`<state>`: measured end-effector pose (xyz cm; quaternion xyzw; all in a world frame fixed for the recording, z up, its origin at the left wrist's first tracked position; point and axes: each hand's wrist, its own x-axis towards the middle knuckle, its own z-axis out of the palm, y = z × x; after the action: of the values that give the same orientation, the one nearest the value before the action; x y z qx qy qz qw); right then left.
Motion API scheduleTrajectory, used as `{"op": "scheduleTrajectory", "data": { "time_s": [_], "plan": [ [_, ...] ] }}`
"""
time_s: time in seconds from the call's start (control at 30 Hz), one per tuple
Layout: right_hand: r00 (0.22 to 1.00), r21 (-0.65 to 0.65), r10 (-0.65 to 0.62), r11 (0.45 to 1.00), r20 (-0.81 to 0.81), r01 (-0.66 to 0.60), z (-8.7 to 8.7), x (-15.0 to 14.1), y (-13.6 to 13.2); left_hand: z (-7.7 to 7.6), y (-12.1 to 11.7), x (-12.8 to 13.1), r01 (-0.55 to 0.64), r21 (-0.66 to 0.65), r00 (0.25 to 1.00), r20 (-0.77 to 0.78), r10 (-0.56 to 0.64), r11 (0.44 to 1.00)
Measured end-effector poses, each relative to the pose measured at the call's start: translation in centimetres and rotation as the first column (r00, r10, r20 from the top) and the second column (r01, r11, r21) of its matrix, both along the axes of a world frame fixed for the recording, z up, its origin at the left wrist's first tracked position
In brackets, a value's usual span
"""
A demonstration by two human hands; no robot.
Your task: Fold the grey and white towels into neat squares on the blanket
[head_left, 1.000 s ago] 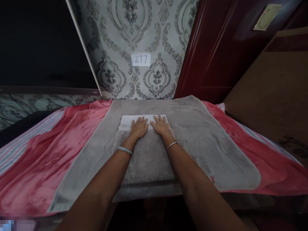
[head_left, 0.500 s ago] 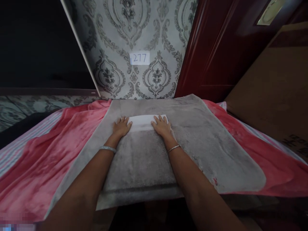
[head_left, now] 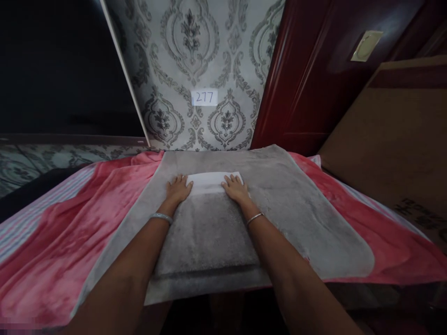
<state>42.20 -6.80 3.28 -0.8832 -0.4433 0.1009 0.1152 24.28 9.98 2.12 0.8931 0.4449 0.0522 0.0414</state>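
Observation:
A grey towel lies spread over a pink blanket. Its near part is folded over into a smaller grey panel, and a white strip shows at that panel's far edge. My left hand lies flat on the left end of the white strip, fingers stretched out. At the right end of the strip my right hand rests flat, fingers apart. Each wrist wears a silver bangle. Neither hand holds anything.
Patterned grey wallpaper with a white label reading 277 stands behind the surface. A dark red door is at the right, a brown cardboard box beside it. A dark window or screen fills the upper left.
My left hand has slid from the middle of the white strip out to its left end, so the hands stand apart. The right hand has stayed in place.

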Motion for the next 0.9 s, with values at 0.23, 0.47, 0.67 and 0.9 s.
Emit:
{"op": "scheduleTrajectory", "data": {
  "time_s": [0.23, 0.47, 0.67, 0.9],
  "plan": [
    [0.960, 0.032, 0.251, 0.966, 0.121, -0.257, -0.5, -4.6, -5.1, -0.1, -0.2, 0.0, 0.014, 0.024, 0.998, 0.061, -0.015, 1.000],
    [0.943, 0.035, 0.311, 0.948, 0.116, -0.317, -1.7, -6.4, -6.8, 1.3, -2.5, -0.6, 0.009, 0.111, 0.998, 0.065, -0.016, 0.994],
    [0.944, 0.049, 0.303, 0.949, 0.131, -0.312, -1.9, -6.3, -6.7, 1.0, -8.2, -3.2, 0.287, 0.122, 0.956, 0.026, -0.292, 0.950],
    [0.943, 0.026, 0.300, 0.951, 0.145, -0.307, -1.8, -6.4, -7.1, -1.1, -11.5, -5.3, 0.365, 0.005, 0.931, -0.032, -0.365, 0.931]
  ]
}}
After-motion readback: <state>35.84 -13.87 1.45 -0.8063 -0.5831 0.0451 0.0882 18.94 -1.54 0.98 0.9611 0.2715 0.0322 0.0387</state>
